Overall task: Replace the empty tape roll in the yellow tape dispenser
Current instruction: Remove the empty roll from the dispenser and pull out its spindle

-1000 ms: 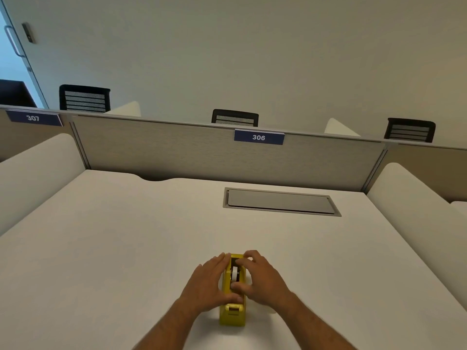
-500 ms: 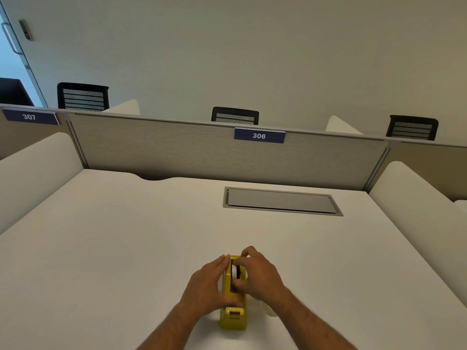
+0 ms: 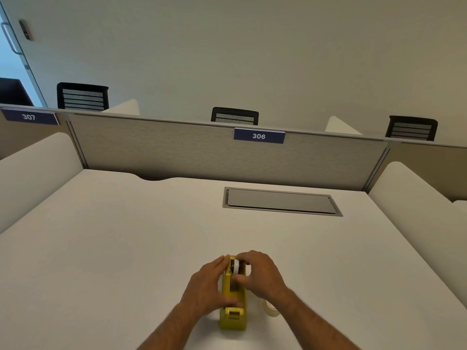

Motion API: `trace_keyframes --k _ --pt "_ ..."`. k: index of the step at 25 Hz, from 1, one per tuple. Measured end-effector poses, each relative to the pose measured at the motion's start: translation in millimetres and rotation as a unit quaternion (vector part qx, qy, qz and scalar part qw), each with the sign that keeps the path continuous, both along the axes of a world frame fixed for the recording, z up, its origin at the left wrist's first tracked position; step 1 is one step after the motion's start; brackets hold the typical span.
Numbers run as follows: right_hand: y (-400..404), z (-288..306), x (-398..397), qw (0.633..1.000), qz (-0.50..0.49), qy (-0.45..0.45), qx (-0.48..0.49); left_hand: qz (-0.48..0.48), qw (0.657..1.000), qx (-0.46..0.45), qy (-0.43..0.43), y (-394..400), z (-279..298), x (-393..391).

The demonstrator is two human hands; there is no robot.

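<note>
Yellow dispenser between hands; clear roll beside (part-hidden).

The left hand pressed the yellow dispenser on the white desk; the right hand gripped its white roll.

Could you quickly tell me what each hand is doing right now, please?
Left hand: braces the yellow dispenser.
Right hand: grip closed on the white roll.

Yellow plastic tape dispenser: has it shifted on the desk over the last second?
No, the yellow plastic tape dispenser sits as far from the grey recessed desk hatch as before.
</note>
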State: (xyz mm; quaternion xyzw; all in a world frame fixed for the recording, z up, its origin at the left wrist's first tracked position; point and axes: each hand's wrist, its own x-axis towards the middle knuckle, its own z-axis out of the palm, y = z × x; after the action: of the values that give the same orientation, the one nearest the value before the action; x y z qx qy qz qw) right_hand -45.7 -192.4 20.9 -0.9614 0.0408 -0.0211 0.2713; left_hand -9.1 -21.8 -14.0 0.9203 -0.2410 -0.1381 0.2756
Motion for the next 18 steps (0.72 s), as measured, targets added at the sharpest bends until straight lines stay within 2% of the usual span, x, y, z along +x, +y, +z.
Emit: trace_keyframes --k 4,8,11,18 --pt "-1 5 -5 0.999 -0.021 -0.012 0.048 0.007 0.999 -0.033 -0.007 -1 8 -4" --pt "-2 10 -10 0.996 -0.014 -0.023 0.081 0.042 0.981 -0.188 -0.012 1 17 -8" --pt "1 17 -14 0.993 0.001 -0.042 0.11 0.084 0.952 -0.292 0.041 -5 29 -15" --pt "1 26 -19 0.986 0.008 -0.038 0.163 0.12 0.913 -0.373 0.111 -8 35 -17"
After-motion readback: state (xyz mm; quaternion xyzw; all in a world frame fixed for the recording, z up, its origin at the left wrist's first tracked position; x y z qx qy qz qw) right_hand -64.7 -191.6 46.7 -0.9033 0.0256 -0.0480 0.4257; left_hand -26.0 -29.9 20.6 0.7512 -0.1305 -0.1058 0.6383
